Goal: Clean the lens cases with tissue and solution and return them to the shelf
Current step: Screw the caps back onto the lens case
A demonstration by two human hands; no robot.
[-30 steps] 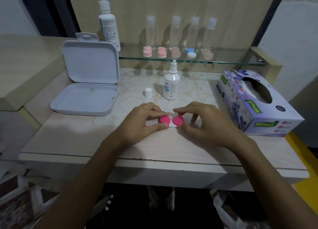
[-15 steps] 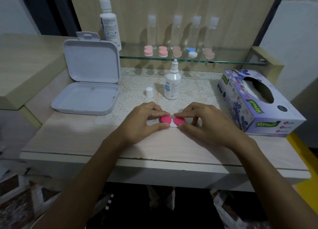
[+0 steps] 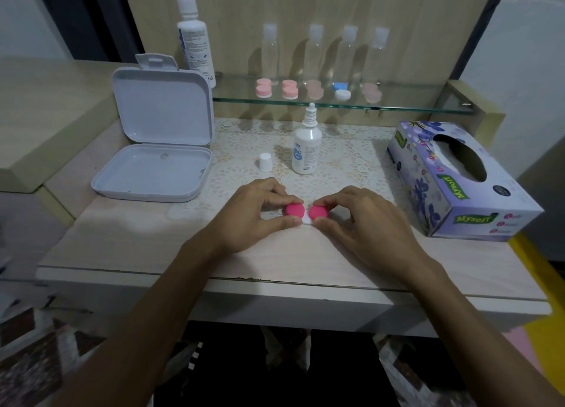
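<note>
On the pale wooden bench [image 3: 128,247], near the middle and a little toward the front edge, lies a white lens case with two bright pink round caps [image 3: 306,212]. The left hand [image 3: 253,215] pinches the left cap between thumb and forefinger, and the right hand [image 3: 356,218] pinches the right cap in the same way — both hands are clamped on the case, and the case rests on the bench top. Behind the hands, on the lace mat [image 3: 342,149], stands a small white solution bottle [image 3: 306,145] with its nozzle bare, and its little white cap [image 3: 265,161] stands just beside it on the left. At the left edge an open grey plastic box [image 3: 153,171] lies with its lid upright. At the right edge a purple flowered tissue box [image 3: 458,186] sits at an angle, near the right hand but apart from it. Between the hands and the front edge the wood is bare. Along the back runs a glass shelf [image 3: 412,106] with a tall white bottle [image 3: 195,39] at its left end, four clear bottles [image 3: 347,54], and a row of lens cases [image 3: 316,90] — pink ones and one blue and white.
</note>
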